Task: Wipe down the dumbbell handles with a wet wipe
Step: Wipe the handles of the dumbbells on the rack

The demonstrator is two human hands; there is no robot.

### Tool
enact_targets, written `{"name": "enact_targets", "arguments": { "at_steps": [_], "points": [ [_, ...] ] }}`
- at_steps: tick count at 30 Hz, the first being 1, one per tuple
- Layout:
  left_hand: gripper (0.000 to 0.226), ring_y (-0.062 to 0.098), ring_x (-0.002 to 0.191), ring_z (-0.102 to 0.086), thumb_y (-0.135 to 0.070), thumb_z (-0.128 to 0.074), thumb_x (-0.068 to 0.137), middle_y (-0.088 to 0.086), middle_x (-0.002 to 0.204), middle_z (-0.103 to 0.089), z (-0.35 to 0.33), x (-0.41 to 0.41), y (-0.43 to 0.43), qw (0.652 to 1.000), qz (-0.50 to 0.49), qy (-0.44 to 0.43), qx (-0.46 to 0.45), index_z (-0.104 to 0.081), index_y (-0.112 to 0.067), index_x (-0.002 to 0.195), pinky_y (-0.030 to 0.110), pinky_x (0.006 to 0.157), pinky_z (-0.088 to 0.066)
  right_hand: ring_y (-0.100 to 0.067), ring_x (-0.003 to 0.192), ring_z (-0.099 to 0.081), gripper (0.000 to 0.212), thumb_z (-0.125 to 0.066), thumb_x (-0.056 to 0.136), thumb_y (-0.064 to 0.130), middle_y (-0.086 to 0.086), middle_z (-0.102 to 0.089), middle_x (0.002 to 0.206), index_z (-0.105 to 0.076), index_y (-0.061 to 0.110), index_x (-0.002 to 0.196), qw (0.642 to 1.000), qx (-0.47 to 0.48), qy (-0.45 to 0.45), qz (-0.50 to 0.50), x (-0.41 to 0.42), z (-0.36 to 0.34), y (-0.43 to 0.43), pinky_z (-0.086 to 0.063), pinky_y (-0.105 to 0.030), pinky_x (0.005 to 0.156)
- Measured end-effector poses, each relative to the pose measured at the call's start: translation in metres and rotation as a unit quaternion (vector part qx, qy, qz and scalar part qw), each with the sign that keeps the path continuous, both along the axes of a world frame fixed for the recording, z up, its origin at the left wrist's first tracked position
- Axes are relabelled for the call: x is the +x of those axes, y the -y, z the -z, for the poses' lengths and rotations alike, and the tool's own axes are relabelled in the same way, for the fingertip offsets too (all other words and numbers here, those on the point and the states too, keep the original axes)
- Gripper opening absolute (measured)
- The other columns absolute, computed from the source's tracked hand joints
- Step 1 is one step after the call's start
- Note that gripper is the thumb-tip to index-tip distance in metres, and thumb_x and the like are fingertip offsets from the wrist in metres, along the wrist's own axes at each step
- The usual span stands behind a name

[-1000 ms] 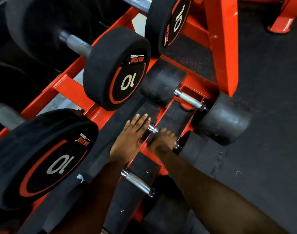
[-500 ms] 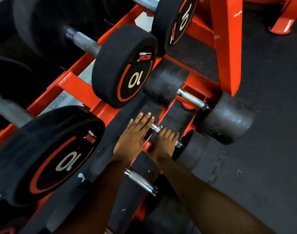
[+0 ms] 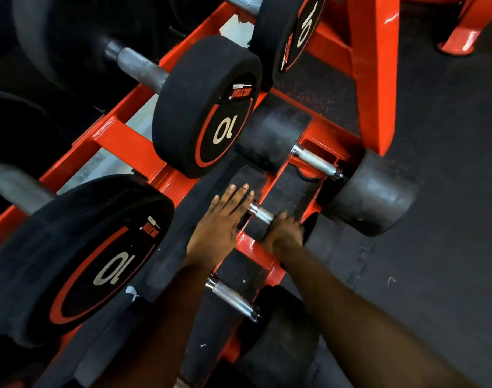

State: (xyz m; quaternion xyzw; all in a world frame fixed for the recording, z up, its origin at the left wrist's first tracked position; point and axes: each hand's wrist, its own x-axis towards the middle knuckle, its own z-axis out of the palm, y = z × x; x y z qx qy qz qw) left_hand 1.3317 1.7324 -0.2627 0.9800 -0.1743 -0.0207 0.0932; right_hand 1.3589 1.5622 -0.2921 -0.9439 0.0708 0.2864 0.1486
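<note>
Currently, in the head view, the right hand (image 3: 284, 232) is clenching the dumbbell handle (image 3: 261, 214) low on the rack (image 3: 376, 79) and sliding outward, baring more chrome: 1 stroke is likely finishing. The left hand (image 3: 222, 225) is resting flat alongside. The wipe is hidden.

You have one view only: your head camera looks steeply down and forward, close above the red rack (image 3: 373, 79), centred near your left hand (image 3: 219, 228) and right hand (image 3: 284, 231). The dark left edge is perhaps motion-blurred.
</note>
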Motion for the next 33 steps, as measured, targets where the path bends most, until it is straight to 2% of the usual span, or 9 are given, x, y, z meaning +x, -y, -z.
{"name": "enact_targets", "arguments": {
  "at_steps": [4, 8, 12, 14, 18, 22, 27, 30, 33],
  "points": [
    [0.087, 0.011, 0.156, 0.011, -0.003, -0.049, 0.094, -0.014, 0.170, 0.007, 0.001, 0.000, -0.001, 1.000, -0.002, -0.003, -0.001, -0.003, -0.031, 0.163, 0.040, 0.126, -0.004, -0.033, 0.121, -0.044, 0.071, -0.065, 0.074, 0.031, -0.017, -0.046, 0.130, -0.035, 0.005, 0.133, 0.996, -0.060, 0.060, -0.028, -0.025, 0.002, -0.010, -0.031, -0.041, 0.109],
    [0.090, 0.011, 0.156, 0.011, -0.002, -0.052, 0.092, -0.014, 0.170, 0.006, 0.001, -0.001, 0.000, 1.000, -0.003, -0.005, 0.003, -0.004, -0.030, 0.163, 0.041, 0.127, -0.007, -0.026, 0.103, -0.065, 0.057, -0.076, 0.072, 0.029, -0.010, -0.066, 0.112, -0.059, 0.008, 0.123, 0.995, 0.058, -0.084, -0.011, 0.028, -0.005, 0.006, -0.051, -0.029, 0.080],
    [0.088, 0.012, 0.156, 0.012, -0.004, -0.050, 0.093, -0.012, 0.170, 0.006, 0.000, 0.000, 0.001, 1.000, -0.003, -0.005, 0.014, -0.004, -0.028, 0.163, 0.044, 0.127, -0.010, -0.018, 0.081, -0.062, 0.047, -0.079, 0.077, 0.021, -0.004, -0.062, 0.100, -0.061, 0.010, 0.119, 0.972, 0.208, -0.108, 0.014, 0.044, -0.013, -0.002, -0.046, -0.021, 0.058],
    [0.086, 0.012, 0.156, 0.011, -0.005, -0.050, 0.092, -0.011, 0.170, 0.004, -0.001, 0.000, 0.002, 1.000, -0.007, -0.004, 0.013, -0.006, -0.028, 0.163, 0.043, 0.127, -0.009, -0.024, 0.100, -0.065, 0.053, -0.072, 0.083, 0.026, -0.006, -0.065, 0.117, -0.054, 0.009, 0.129, 0.964, 0.264, -0.035, 0.025, 0.035, -0.010, -0.016, -0.052, -0.020, 0.069],
    [0.083, 0.011, 0.156, 0.011, -0.009, -0.049, 0.096, -0.012, 0.170, 0.006, -0.001, -0.001, 0.003, 1.000, -0.007, 0.000, 0.021, -0.005, -0.029, 0.163, 0.039, 0.127, -0.005, -0.031, 0.118, -0.047, 0.093, -0.070, 0.068, 0.050, -0.013, -0.048, 0.132, -0.034, 0.006, 0.142, 0.979, 0.094, 0.169, -0.067, -0.007, 0.005, -0.026, -0.037, -0.040, 0.102],
    [0.076, 0.011, 0.155, 0.016, -0.016, -0.043, 0.101, -0.012, 0.169, 0.011, -0.001, 0.000, 0.003, 0.999, -0.012, -0.008, 0.034, -0.001, -0.028, 0.163, 0.039, 0.127, -0.001, -0.039, 0.143, -0.017, 0.118, -0.077, 0.066, 0.039, -0.022, -0.019, 0.154, -0.008, -0.002, 0.152, 0.977, 0.041, 0.176, -0.112, -0.035, 0.016, -0.027, -0.009, -0.047, 0.122],
    [0.081, 0.011, 0.155, 0.014, -0.015, -0.049, 0.096, -0.012, 0.170, 0.008, -0.002, -0.002, 0.004, 0.999, -0.012, -0.009, 0.032, -0.004, -0.028, 0.163, 0.039, 0.127, -0.002, -0.032, 0.115, -0.051, 0.080, -0.065, 0.074, 0.053, -0.014, -0.053, 0.125, -0.039, 0.005, 0.132, 0.979, 0.097, 0.159, -0.084, 0.006, 0.001, -0.027, -0.038, -0.042, 0.099],
    [0.079, 0.011, 0.155, 0.014, -0.010, -0.043, 0.096, -0.012, 0.170, 0.007, -0.005, -0.002, 0.003, 0.999, -0.010, -0.012, 0.029, -0.005, -0.028, 0.163, 0.040, 0.128, -0.004, -0.031, 0.110, -0.061, 0.067, -0.072, 0.077, 0.042, -0.012, -0.062, 0.122, -0.045, 0.008, 0.128, 0.984, 0.137, 0.079, -0.078, 0.018, 0.000, -0.008, -0.049, -0.038, 0.093],
    [0.084, 0.011, 0.155, 0.014, -0.006, -0.044, 0.092, -0.012, 0.170, 0.008, -0.005, -0.002, 0.003, 0.999, -0.011, -0.012, 0.031, -0.004, -0.027, 0.163, 0.041, 0.128, -0.005, -0.029, 0.106, -0.065, 0.047, -0.073, 0.078, 0.032, -0.010, -0.066, 0.118, -0.056, 0.013, 0.117, 0.994, 0.077, 0.062, -0.036, 0.005, 0.006, 0.009, -0.051, -0.034, 0.086]
  ]
}}
